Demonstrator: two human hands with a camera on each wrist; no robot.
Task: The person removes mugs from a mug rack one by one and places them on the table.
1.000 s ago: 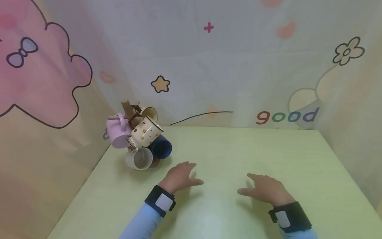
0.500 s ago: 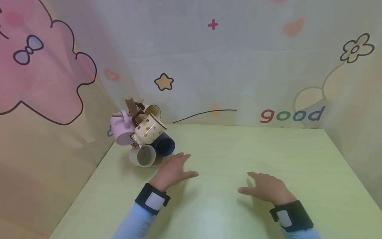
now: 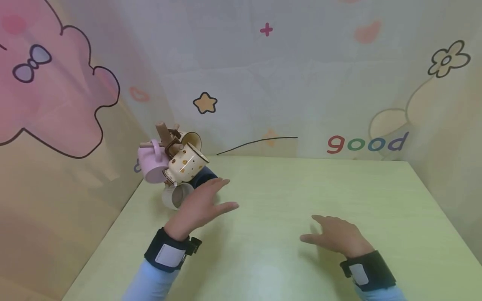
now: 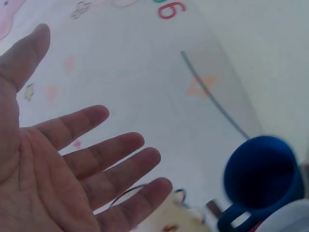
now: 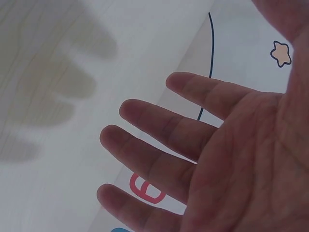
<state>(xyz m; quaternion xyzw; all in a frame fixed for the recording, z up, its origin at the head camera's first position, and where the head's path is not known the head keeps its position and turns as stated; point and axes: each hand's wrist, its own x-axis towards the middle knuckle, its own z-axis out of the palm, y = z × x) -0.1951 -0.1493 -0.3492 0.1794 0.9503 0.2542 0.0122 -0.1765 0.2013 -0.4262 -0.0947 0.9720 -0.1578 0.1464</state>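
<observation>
Since half a second ago, the left hand (image 3: 198, 207) has moved forward and leftward to the brown wooden mug stand (image 3: 162, 133), while the right hand (image 3: 338, 236) has stayed put over the pale yellow-green surface (image 3: 271, 200). Both have fingers spread, holding nothing. From here, the left partly hides the dark blue round mug (image 3: 202, 176) and the pale grey mug (image 3: 171, 196), low on the stand; the lilac mug (image 3: 152, 167) and cream spotted mug (image 3: 185, 164) hang higher. I'd judge this a reach; taking a mug would call for curling fingers round it.
</observation>
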